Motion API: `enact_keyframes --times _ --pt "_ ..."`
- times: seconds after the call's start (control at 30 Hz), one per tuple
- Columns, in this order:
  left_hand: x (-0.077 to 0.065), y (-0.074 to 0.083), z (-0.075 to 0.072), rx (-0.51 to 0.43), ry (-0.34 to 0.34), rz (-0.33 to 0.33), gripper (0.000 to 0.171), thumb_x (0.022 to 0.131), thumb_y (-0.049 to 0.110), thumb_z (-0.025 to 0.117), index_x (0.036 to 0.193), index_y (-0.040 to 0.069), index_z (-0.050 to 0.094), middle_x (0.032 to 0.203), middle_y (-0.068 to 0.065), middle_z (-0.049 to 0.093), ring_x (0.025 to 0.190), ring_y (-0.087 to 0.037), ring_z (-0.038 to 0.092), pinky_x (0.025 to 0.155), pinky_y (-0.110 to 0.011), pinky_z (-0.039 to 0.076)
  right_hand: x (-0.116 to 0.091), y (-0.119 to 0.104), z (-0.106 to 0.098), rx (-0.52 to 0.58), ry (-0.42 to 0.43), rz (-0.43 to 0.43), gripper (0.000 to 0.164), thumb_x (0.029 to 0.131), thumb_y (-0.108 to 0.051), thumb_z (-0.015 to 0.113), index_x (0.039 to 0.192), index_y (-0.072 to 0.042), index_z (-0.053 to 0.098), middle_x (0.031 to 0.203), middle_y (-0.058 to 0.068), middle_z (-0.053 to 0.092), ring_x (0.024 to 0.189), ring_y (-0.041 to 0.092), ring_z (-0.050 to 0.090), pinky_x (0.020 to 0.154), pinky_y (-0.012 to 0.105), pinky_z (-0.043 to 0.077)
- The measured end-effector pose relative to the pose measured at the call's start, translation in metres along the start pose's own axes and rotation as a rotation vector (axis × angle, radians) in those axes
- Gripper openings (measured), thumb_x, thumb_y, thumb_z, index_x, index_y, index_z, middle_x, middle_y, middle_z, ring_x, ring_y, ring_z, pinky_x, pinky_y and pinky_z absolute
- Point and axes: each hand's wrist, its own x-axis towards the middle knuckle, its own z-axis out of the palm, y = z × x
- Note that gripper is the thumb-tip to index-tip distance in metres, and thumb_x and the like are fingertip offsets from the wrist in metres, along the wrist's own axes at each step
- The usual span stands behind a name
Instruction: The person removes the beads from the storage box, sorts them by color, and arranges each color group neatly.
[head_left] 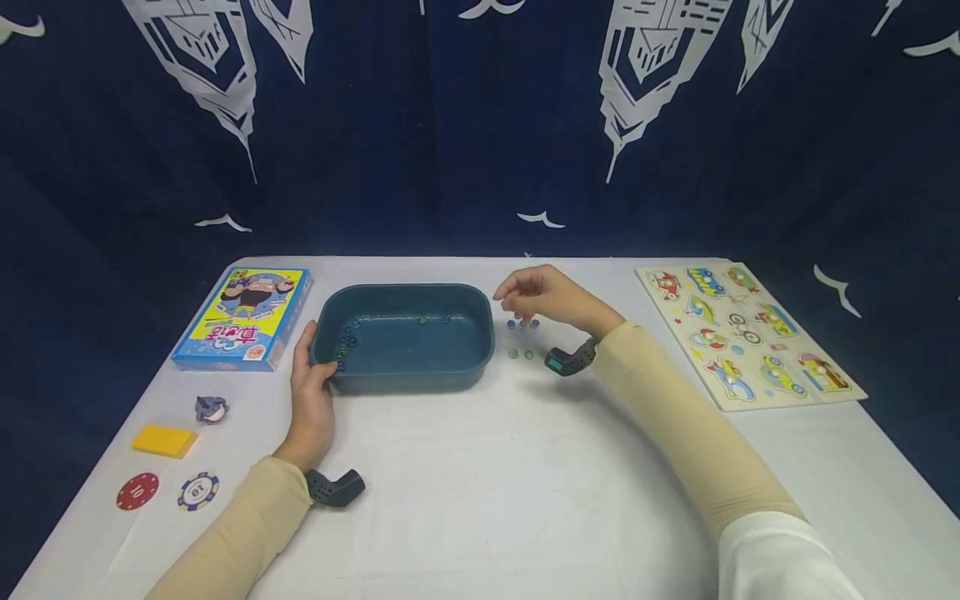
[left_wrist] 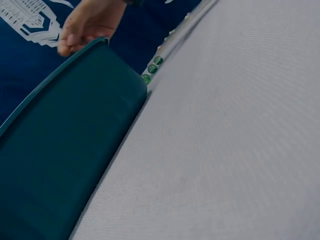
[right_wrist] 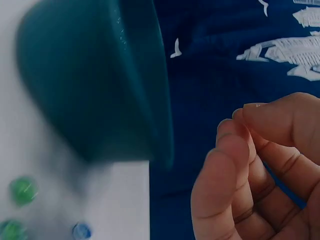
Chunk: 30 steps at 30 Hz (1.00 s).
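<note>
A dark teal plastic bin (head_left: 411, 382) sits on the white table, with several blue and green glass marbles (head_left: 347, 341) gathered at its left end and two more near its back wall. My left hand (head_left: 311, 408) grips the bin's left end, thumb over the rim. Just beyond the right rim, my right hand (head_left: 551, 296) hovers with loosely bent fingers; in the right wrist view its thumb and index fingertips meet and nothing shows between them. Under and beside it on the table lie blue marbles (head_left: 512, 324) in a row and green marbles (head_left: 513, 353) nearer the front.
At the left stand a blue and yellow picture box (head_left: 240, 321), a small shark figure (head_left: 211, 408), a yellow block (head_left: 164, 441), a red chip (head_left: 137, 492) and a white-and-blue chip (head_left: 198, 492). A picture puzzle board (head_left: 750, 333) lies at the right. Behind the table hangs a navy curtain (head_left: 450, 167).
</note>
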Motion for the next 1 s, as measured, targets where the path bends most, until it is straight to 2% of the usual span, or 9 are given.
enact_keyframes --times 0.13,0.17,0.27,0.33,0.6,0.67,0.8,0.9,1.0 --pt "0.0 -0.001 -0.001 -0.02 0.012 -0.001 0.073 0.09 0.004 0.029 0.16 0.016 0.01 0.166 0.01 0.004 0.15 -0.004 -0.003 0.121 -0.027 0.001 0.02 -0.017 0.008 -0.008 -0.039 -0.014 0.021 0.095 -0.006 0.061 0.112 0.003 0.068 0.1 0.018 0.069 0.083 0.032 0.063 0.073 0.036 0.057" --pt "0.0 -0.001 -0.001 -0.018 0.012 -0.001 0.073 0.09 0.004 0.029 0.16 0.016 0.011 0.166 0.01 0.004 0.15 -0.004 -0.003 0.121 -0.027 0.001 0.025 -0.02 0.01 0.003 -0.05 -0.011 0.021 0.095 -0.006 0.061 0.113 0.003 0.068 0.1 0.017 0.07 0.086 0.035 0.063 0.075 0.039 0.057" --pt "0.0 0.0 -0.001 -0.007 0.012 0.003 0.073 0.09 0.004 0.029 0.16 0.016 0.011 0.166 0.009 0.005 0.151 -0.005 -0.003 0.121 -0.029 0.001 0.041 -0.029 0.016 0.029 -0.074 0.0 0.019 0.095 -0.007 0.062 0.112 0.0 0.069 0.102 0.015 0.07 0.09 0.037 0.063 0.078 0.039 0.057" --pt "0.0 0.0 -0.001 -0.003 0.011 0.006 0.073 0.09 0.004 0.029 0.16 0.016 0.011 0.166 0.009 0.005 0.151 -0.005 -0.003 0.121 -0.029 0.001 0.051 -0.033 0.021 0.049 -0.09 0.002 0.022 0.096 -0.006 0.061 0.114 0.002 0.068 0.104 0.016 0.07 0.091 0.038 0.063 0.079 0.038 0.057" --pt "0.001 0.0 -0.001 0.016 0.007 0.012 0.073 0.09 0.005 0.03 0.16 0.015 0.01 0.166 0.009 0.005 0.15 -0.004 -0.003 0.121 -0.029 0.001 0.083 -0.035 0.044 0.115 -0.133 0.036 0.027 0.096 -0.003 0.059 0.119 0.009 0.064 0.114 0.026 0.067 0.099 0.043 0.061 0.08 0.033 0.057" --pt "0.001 0.0 -0.001 0.02 0.007 0.012 0.073 0.09 0.005 0.03 0.16 0.015 0.011 0.166 0.009 0.005 0.15 -0.004 -0.003 0.121 -0.029 0.001 0.089 -0.033 0.05 0.106 -0.146 0.05 0.027 0.095 -0.002 0.058 0.119 0.01 0.064 0.116 0.028 0.066 0.098 0.042 0.062 0.08 0.034 0.057" --pt "0.0 0.0 -0.001 0.021 0.006 0.008 0.073 0.09 0.005 0.031 0.16 0.015 0.011 0.166 0.008 0.005 0.151 -0.006 -0.002 0.121 -0.031 0.001 0.097 -0.03 0.06 0.073 -0.171 0.08 0.029 0.093 0.001 0.056 0.118 0.012 0.063 0.114 0.029 0.066 0.085 0.029 0.065 0.078 0.034 0.057" --pt "0.001 0.0 -0.001 0.02 0.007 0.008 0.073 0.09 0.006 0.031 0.16 0.015 0.011 0.166 0.007 0.005 0.152 -0.008 -0.002 0.122 -0.033 0.002 0.101 -0.029 0.066 0.023 -0.176 0.116 0.031 0.09 0.002 0.055 0.117 0.012 0.064 0.107 0.025 0.069 0.076 0.018 0.063 0.077 0.034 0.057" --pt "0.0 0.001 -0.002 0.021 0.005 0.015 0.073 0.09 0.005 0.031 0.16 0.014 0.011 0.166 0.006 0.005 0.152 -0.009 -0.002 0.122 -0.033 0.002 0.102 -0.031 0.07 -0.092 -0.17 0.159 0.032 0.087 0.0 0.058 0.116 0.008 0.068 0.098 0.016 0.072 0.074 0.014 0.063 0.077 0.031 0.056"
